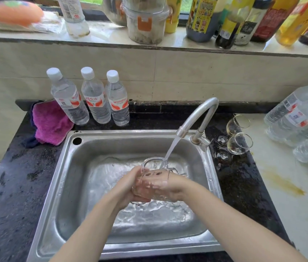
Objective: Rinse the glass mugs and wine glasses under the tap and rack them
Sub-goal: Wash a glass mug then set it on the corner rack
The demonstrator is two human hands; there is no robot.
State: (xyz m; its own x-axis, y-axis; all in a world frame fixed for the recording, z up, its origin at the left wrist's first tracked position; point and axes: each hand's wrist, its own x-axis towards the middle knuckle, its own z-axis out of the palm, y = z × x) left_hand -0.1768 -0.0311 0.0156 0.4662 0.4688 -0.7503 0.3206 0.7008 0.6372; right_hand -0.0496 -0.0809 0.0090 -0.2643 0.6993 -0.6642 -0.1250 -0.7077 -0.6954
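Both hands wrapped round the mug (154, 181): left (128, 188) cupping its base, right (170, 186) round its side. It's tipped, mouth up toward the tap (198, 118), stream hitting the rim. Wine glasses (239, 133) lie right, nearer my right hand.

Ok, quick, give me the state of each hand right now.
Left hand: gripping the clear faceted glass mug over the steel sink.
Right hand: gripping the same mug, seen through the glass.
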